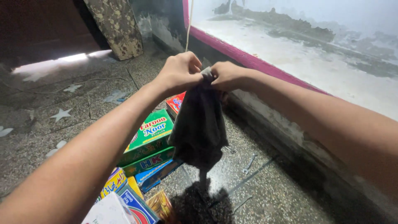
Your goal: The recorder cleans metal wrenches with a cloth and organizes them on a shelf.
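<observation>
Both my hands hold up a dark grey cloth (200,128) by its top edge. My left hand (179,72) and my right hand (227,76) pinch it side by side, fingers closed on the fabric. The cloth hangs straight down above the speckled stone floor (265,195), and its lower tip ends over a dark patch (199,205) on that floor. A thin cord (189,25) runs down the wall just behind my left hand.
Several coloured cardboard boxes lie on the floor at the lower left, a green one (150,137) on top and a red one (175,103) behind. Two metal spanners (248,164) lie right of the cloth. A wall with a magenta band (265,66) rises to the right. A patterned cushion (118,27) leans at the back.
</observation>
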